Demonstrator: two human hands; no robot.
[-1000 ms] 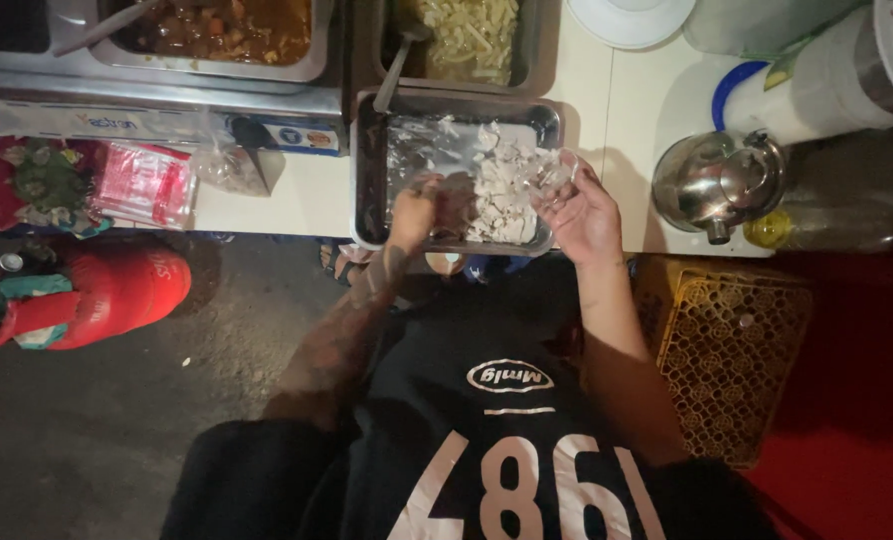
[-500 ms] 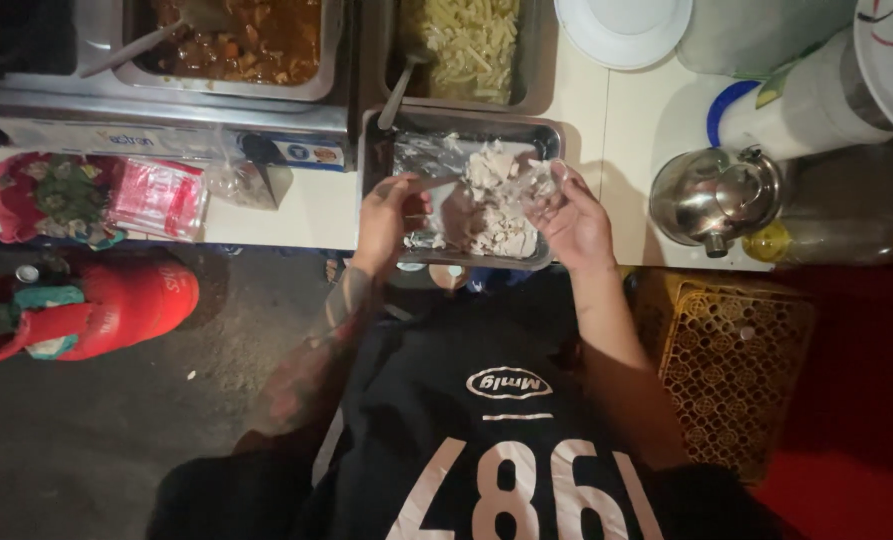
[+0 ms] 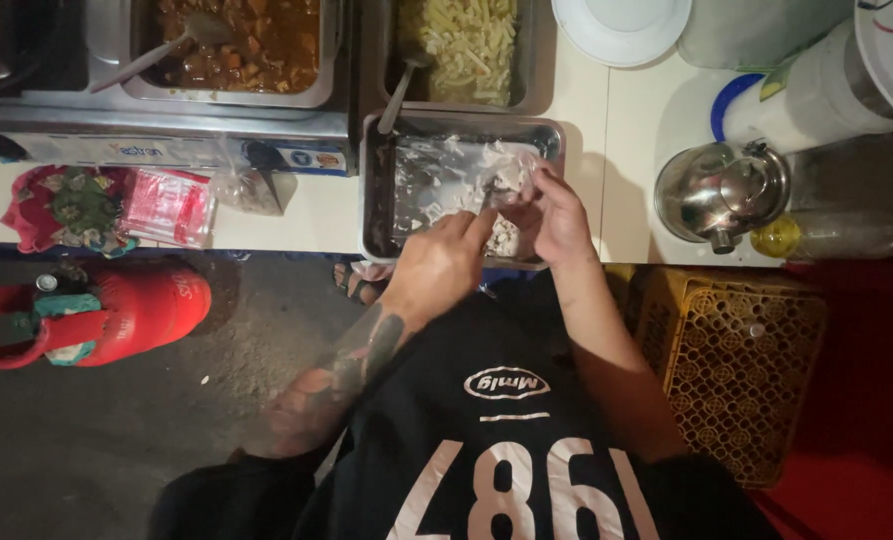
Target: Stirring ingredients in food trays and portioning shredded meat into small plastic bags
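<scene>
A rectangular steel tray (image 3: 376,190) sits on the pale counter, its long side running left to right, lined with crinkled clear plastic film (image 3: 431,180). Pale whitish chunks of food (image 3: 506,238) lie heaped toward the tray's right half, some pressed against the near rim. The left part shows mostly bare, wrinkled, glistening film.

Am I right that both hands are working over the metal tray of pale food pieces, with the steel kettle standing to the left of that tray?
Not quite: the kettle stands to the right of the tray, not the left, as the head view shows. The rest holds: the left hand and right hand are both over the tray with its pale pieces.
</scene>
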